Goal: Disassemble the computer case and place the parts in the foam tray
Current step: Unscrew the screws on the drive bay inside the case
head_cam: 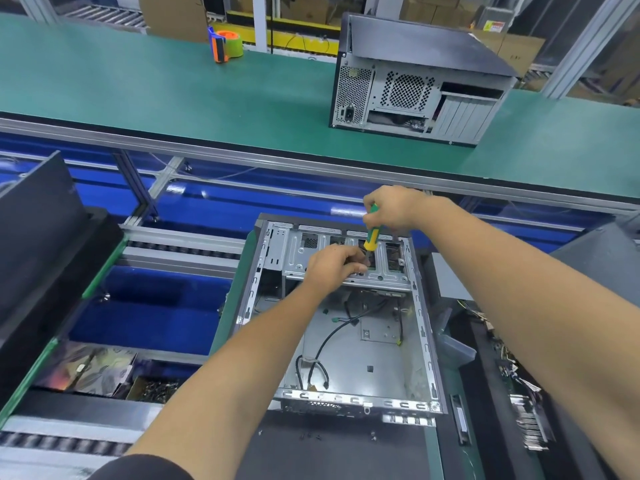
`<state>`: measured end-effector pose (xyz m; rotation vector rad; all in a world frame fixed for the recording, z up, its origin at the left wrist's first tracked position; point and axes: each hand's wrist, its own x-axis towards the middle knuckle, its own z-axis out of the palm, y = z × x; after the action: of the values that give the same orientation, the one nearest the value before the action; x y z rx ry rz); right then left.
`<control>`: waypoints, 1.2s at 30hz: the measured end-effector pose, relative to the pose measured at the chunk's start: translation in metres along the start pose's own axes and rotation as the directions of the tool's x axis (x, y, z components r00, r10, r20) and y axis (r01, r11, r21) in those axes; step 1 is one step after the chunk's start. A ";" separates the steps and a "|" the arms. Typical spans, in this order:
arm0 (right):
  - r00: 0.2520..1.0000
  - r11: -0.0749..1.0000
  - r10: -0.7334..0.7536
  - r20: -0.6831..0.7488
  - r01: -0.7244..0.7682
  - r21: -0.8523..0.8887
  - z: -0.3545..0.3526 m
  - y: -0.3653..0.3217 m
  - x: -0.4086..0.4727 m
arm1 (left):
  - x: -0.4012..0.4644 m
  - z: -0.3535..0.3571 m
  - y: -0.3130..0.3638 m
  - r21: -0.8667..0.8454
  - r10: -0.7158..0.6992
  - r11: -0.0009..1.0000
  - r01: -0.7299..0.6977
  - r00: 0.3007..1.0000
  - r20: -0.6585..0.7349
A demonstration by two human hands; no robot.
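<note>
Forearms converge mid-frame over the open grey steel computer case (346,327). My right hand (391,207) grips the green-and-yellow screwdriver (372,234), angled down-left; my left hand (334,268) pinches near its tip, at the case's upper bracket.

The right hand (391,207) holds a screwdriver (372,233) over the open computer case (346,341); the left hand (332,268) rests on its drive bracket (298,251).

Green-and-yellow screwdriver (372,233), silver case frame (424,327), green conveyor belt (173,95), orange-green tape dispenser (225,46)
</note>
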<state>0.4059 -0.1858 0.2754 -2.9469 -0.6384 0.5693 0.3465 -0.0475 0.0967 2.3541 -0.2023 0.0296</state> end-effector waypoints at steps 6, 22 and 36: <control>0.982 0.988 -0.144 0.124 0.136 0.073 -0.004 -0.004 -0.001 | -0.002 0.002 0.000 -0.006 -0.014 1.000 0.014 1.000 -0.025; 0.982 0.978 -0.001 0.187 0.039 -0.203 -0.014 -0.002 -0.009 | -0.003 -0.001 0.005 0.009 0.004 1.000 -0.004 1.000 0.010; 0.949 0.903 -0.234 0.211 0.293 -0.314 -0.011 0.007 -0.013 | -0.001 -0.004 0.008 -0.003 0.026 1.000 -0.026 0.998 0.061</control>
<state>0.4013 -0.1975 0.2894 -3.0568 -1.2548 0.7518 0.3443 -0.0507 0.1049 2.3516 -0.2628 -0.0301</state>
